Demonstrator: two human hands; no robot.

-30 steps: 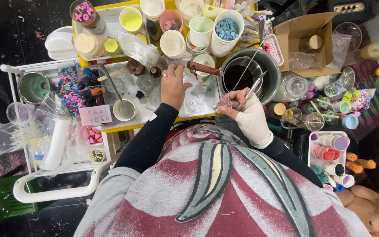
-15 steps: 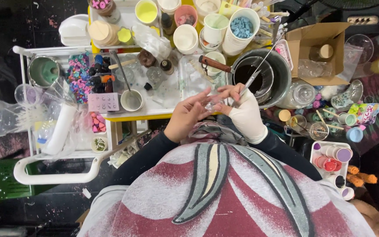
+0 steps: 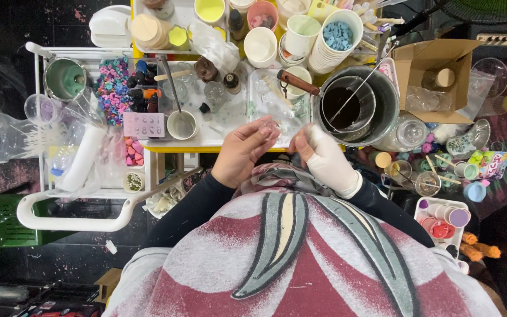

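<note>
My bare left hand [image 3: 243, 154] and my white-gloved right hand [image 3: 325, 159] meet at the front edge of the yellow-rimmed table [image 3: 165, 148]. Between their fingertips is a small clear piece [image 3: 275, 127]. The left fingers pinch it and the gloved fingers close on its other side. Just beyond the right hand stands a dark pot [image 3: 387, 111] of dark liquid. In the pot rest a wooden-handled strainer [image 3: 299, 84] and a thin metal rod [image 3: 364, 82].
A white tray [image 3: 230, 120] holds small jars and a cup with a spoon [image 3: 181, 125]. Stacked cups, one topped with blue pieces [image 3: 339, 35], stand behind it. A cardboard box [image 3: 435, 61] sits to the right and a white cart with coloured beads [image 3: 111, 88] to the left.
My left hand has lifted off the tray and come back toward me. My right hand has left the pot, and both now meet on the small clear piece.
</note>
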